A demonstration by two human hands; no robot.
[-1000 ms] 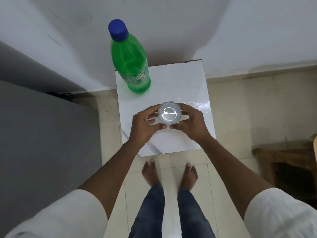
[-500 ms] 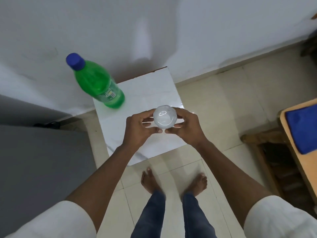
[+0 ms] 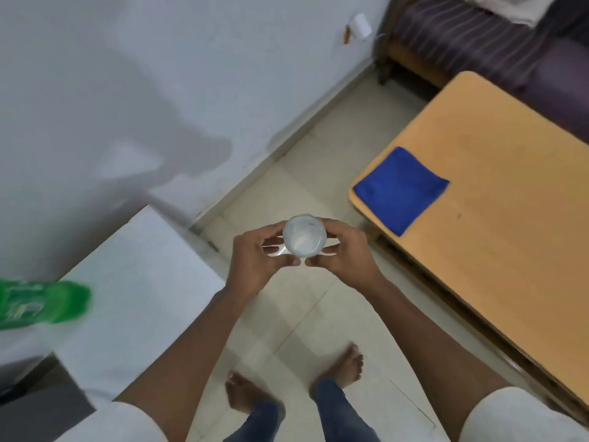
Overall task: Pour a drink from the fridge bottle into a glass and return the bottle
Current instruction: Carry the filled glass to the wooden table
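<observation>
A clear glass [image 3: 304,235] is held upright in the air over the tiled floor, seen from above. My left hand [image 3: 256,255] grips its left side and my right hand [image 3: 344,250] its right side. The green bottle [image 3: 41,302] stands on the white marble-topped stand [image 3: 143,282] at the far left edge of the view, blurred, its cap out of frame. Both hands are well to the right of the bottle.
A wooden table [image 3: 497,218] with a folded blue cloth [image 3: 401,188] on its near corner stands to the right. A dark sofa [image 3: 497,36] sits behind it. A white wall runs along the left. My bare feet [image 3: 341,368] stand on the tiles below.
My view has swung to the right. Both hands have carried the glass off the white stand and over the floor, toward the wooden table. The bottle stays on the stand.
</observation>
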